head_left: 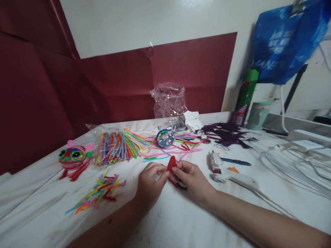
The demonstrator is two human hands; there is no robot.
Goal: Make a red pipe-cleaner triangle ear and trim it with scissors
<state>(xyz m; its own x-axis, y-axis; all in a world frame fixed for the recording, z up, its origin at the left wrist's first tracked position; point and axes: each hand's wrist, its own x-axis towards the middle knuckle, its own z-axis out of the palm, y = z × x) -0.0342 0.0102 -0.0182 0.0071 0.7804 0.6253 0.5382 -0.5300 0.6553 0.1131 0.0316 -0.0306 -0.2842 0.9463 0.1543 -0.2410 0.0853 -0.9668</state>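
Observation:
Between my two hands, above the middle of the table, is a small red piece of coiled pipe cleaner (172,163), narrow at its top. My left hand (152,179) pinches its left side with thumb and forefinger. From the right, the thumb and fingers of my right hand (190,177) close on it too. A red pipe-cleaner end hangs below it. Under my right fingers a dark curved thing (182,187) shows in part; I cannot tell what it is. Loose colourful pipe cleaners (178,151) lie just beyond my hands.
At left are a pink-and-red craft face (74,155), bagged pipe cleaners (117,146) and cut pieces (99,193). A decorated clear ball (165,138) sits behind. Rightward lie a white glue gun (243,181), a blue pen-like tool (236,161), purple yarn (227,133) and cables (292,162).

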